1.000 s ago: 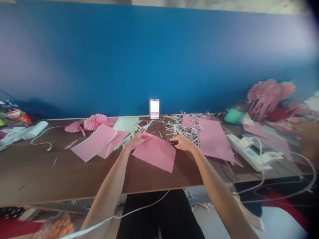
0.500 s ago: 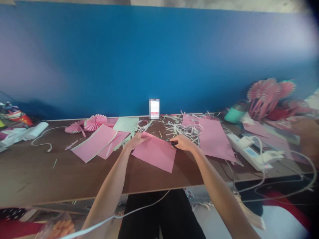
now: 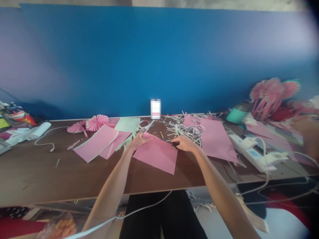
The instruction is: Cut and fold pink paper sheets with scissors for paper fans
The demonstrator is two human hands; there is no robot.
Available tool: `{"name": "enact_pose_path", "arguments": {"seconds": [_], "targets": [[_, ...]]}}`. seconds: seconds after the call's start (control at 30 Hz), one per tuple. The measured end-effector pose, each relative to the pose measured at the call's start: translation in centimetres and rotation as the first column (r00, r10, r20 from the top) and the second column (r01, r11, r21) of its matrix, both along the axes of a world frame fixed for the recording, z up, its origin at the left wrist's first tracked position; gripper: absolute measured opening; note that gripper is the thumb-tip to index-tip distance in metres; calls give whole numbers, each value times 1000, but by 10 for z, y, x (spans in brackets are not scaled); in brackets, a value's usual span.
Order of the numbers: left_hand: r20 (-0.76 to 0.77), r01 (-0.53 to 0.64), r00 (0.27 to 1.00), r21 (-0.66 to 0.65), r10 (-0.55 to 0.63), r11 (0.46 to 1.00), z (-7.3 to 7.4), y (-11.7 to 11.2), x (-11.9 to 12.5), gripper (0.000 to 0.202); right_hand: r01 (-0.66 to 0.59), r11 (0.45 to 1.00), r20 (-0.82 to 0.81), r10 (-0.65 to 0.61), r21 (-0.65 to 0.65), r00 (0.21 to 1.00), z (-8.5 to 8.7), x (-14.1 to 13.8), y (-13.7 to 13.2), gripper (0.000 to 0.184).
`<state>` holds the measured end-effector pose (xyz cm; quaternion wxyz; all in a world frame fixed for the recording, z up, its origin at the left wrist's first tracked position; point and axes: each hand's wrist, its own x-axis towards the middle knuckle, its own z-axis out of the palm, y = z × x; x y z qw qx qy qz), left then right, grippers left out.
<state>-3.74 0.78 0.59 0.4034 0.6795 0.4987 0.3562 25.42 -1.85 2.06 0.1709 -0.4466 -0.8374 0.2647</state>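
Note:
A pink paper sheet [image 3: 157, 155] lies tilted in front of me, its far left corner pinched in my left hand [image 3: 139, 140]. My right hand [image 3: 183, 143] is closed on dark-handled scissors [image 3: 175, 143], whose blades lie along the sheet's far edge. Beyond my hands, thin white paper strips [image 3: 171, 126] are scattered in a heap. Left of my left hand are more pink sheets [image 3: 96, 142] with pale edges, and a pale green sheet [image 3: 127, 124]. To the right of my right hand lies another large pink sheet [image 3: 216, 139].
Folded pink paper fans [image 3: 97, 122] sit at the back left. A white power strip [image 3: 251, 153] with plugs and looping cables lies at the right. Behind it stand a green container [image 3: 235, 115] and several pink fans [image 3: 272, 93]. A phone [image 3: 156, 109] leans against the blue wall.
The whole view has shifted slightly, so things appear a little farther right. Both hands keep their hold on the sheet and the scissors, with little visible movement.

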Motion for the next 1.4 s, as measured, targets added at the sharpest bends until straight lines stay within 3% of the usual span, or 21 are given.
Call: {"name": "enact_pose_path", "arguments": {"seconds": [0.23, 0.4, 0.83, 1.4], "targets": [[94, 171, 982, -102, -161, 980, 4, 0, 2, 39, 5, 1000, 23, -5, 10, 1000, 1, -1, 0, 26], [88, 212, 976, -136, -201, 968, 1, 2, -1, 47, -7, 1000, 20, 7, 5, 1000, 0, -6, -1, 26], [84, 217, 974, -104, -208, 971, 2, 2, -2, 46, 13, 1000, 26, -14, 18, 1000, 1, -5, 0, 27], [90, 257, 965, -125, -247, 958, 4, 1, -3, 44, -67, 998, -17, 66, -18, 998, 0, -6, 0, 25]]}}
